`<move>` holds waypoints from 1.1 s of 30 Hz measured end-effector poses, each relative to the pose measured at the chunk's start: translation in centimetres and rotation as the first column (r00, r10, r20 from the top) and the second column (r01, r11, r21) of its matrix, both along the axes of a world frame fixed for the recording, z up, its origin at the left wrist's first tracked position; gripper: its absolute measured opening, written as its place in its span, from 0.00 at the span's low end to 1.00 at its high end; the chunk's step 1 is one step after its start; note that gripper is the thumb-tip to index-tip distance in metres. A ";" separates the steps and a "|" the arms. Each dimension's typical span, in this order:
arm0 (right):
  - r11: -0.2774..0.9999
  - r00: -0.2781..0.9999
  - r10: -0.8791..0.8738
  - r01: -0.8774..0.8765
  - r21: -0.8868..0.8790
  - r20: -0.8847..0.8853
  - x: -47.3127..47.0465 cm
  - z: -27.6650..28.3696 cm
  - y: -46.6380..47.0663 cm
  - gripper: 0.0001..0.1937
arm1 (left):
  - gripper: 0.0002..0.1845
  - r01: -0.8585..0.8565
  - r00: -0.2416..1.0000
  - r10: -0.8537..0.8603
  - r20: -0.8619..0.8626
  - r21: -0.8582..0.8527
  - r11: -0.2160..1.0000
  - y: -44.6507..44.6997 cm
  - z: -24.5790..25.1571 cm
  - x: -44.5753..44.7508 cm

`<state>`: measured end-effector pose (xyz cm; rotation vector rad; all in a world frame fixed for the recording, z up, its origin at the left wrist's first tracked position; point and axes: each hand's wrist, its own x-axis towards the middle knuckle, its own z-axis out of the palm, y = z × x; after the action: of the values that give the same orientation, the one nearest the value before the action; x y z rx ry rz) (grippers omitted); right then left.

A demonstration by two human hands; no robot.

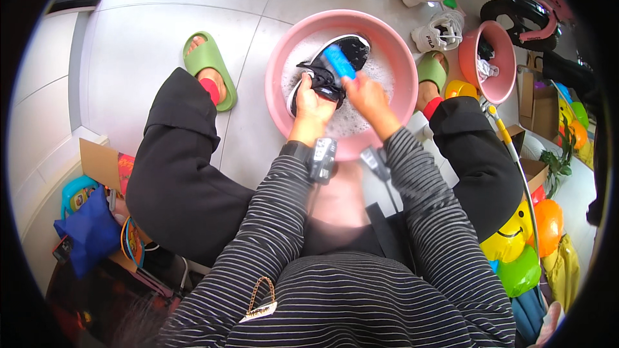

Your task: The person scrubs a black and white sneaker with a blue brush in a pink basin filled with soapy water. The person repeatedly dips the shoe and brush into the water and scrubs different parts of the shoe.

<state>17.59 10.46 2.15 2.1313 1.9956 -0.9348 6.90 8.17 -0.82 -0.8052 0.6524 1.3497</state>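
Observation:
A pink plastic basin (279,118) holding sudsy water stands on the floor between my feet. My left hand (312,106) grips a black shoe with a white sole edge (359,55) by its heel end, over the soapy water. In my right hand (370,99) is a blue brush (340,61), blurred, its head against the upper of the shoe. Its bristles are hidden from this angle. White foam spots the shoe's toe.
White sneakers (437,34) stand beyond the basin at the right. A smaller pink bucket (498,84) holding cloth items is next to them. Balloons (520,270) and cardboard boxes (534,171) lie along my right. A blue bag (94,234) sits at my left.

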 end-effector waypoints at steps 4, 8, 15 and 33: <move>0.998 0.990 -0.062 0.061 -0.009 -0.131 -0.1 0.3 0.5 0.22 | 0.28 -0.013 1.000 0.015 -0.027 0.102 0.995 0.4 -0.5 -0.2; 0.990 0.962 0.061 -0.092 -0.106 -0.265 0.1 0.6 0.0 0.22 | 0.29 0.036 0.989 -0.022 -0.143 0.100 0.994 0.3 -0.4 -0.5; 0.988 0.962 0.081 -0.113 -0.109 -0.261 1.1 0.5 -0.4 0.22 | 0.28 0.021 0.993 -0.015 -0.119 0.049 0.999 0.1 -0.4 -0.5; 0.948 0.914 0.276 -0.310 -0.070 -0.298 2.0 -1.7 0.4 0.22 | 0.31 -0.101 0.994 0.099 0.039 0.045 0.994 0.5 -2.1 -1.6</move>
<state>19.61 10.87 0.49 1.6494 2.2427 -1.3236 5.27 8.68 -2.95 -0.8317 0.5560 1.4325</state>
